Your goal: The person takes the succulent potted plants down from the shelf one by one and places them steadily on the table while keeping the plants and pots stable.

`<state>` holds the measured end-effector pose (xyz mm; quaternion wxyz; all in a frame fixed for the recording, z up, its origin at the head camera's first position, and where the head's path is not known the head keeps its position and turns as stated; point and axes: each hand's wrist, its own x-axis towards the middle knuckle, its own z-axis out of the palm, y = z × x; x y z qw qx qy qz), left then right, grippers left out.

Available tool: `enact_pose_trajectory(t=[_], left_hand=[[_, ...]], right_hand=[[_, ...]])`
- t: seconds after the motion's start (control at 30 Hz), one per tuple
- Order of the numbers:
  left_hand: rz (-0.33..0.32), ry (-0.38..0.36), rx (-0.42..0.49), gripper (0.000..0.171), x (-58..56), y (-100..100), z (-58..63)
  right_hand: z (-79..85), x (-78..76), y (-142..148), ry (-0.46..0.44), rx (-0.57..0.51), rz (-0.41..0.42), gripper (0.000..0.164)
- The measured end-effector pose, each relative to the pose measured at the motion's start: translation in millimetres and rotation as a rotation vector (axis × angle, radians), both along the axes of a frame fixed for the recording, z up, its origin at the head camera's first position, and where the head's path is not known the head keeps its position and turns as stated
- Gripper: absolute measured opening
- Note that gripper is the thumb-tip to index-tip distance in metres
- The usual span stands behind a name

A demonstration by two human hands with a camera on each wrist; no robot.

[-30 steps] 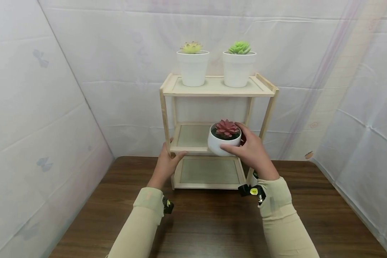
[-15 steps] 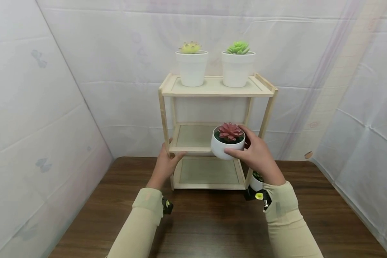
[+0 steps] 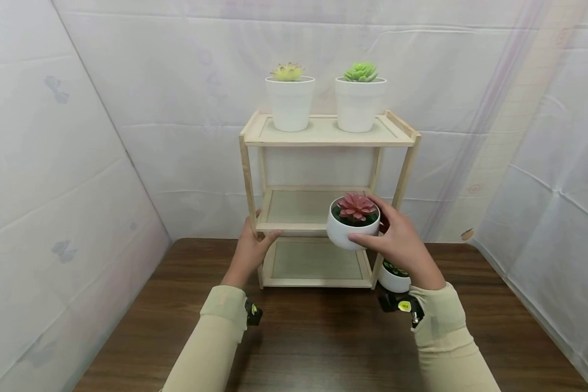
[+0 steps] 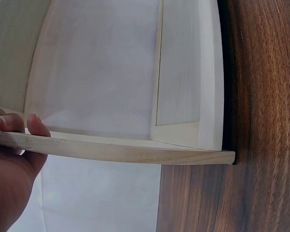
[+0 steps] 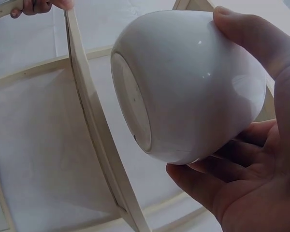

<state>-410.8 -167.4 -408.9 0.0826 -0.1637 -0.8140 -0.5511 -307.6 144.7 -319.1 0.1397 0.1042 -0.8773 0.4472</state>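
My right hand [image 3: 400, 238] grips a round white pot [image 3: 345, 234] with a red succulent [image 3: 356, 207] in it. In the head view the pot overlaps the front right of the middle shelf. The right wrist view shows the pot's smooth side and base [image 5: 131, 101], with thumb on one side and fingers on the other. My left hand [image 3: 250, 247] grips the left front post of the wooden shelf rack [image 3: 318, 283] at the middle shelf's level. In the left wrist view, fingertips [image 4: 36, 126] wrap over that post [image 4: 111, 150].
Two tall white pots with succulents, one yellowish [image 3: 290, 106] and one bright green [image 3: 359, 106], stand on the top shelf. Another round white pot [image 3: 394, 280] with a green plant sits on the wooden table [image 3: 304, 348], right of the rack. Pale cloth walls [image 3: 186, 71] enclose the table.
My right hand has moved right, down and toward me with the red succulent's pot. More of the pot beside the rack now shows. My left hand keeps its grip on the post.
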Motion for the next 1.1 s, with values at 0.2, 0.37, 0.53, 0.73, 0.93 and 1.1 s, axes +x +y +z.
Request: enact_pose_trajectory(t=[0.2,0.37,0.53,0.73,0.93,1.1], left_hand=[[0.014,-0.010,-0.017,0.099,-2.1,1.0,-0.3],[0.005,-0.005,-0.010,0.098,-3.4,1.4,-1.8],[0.008,-0.007,-0.005,0.098,-3.2,0.9,-2.5],[0.014,-0.004,-0.015,0.099,-3.8,-0.1,-3.8],[0.005,0.006,-0.012,0.098,-3.9,-0.7,-4.1],[0.010,-0.001,-0.019,0.098,-3.2,-0.7,-3.6]], right_hand=[[-3.6,6.0,7.4,0.003,0.027,-0.013,0.095],[-7.6,10.8,12.6,-0.002,0.044,-0.018,0.093],[-9.8,16.5,16.7,-0.002,0.047,-0.017,0.088],[-11.6,24.0,21.8,0.018,0.046,-0.004,0.084],[-16.3,29.5,27.1,0.008,0.033,-0.005,0.086],[-20.7,33.0,32.1,0.015,0.028,0.003,0.085]])
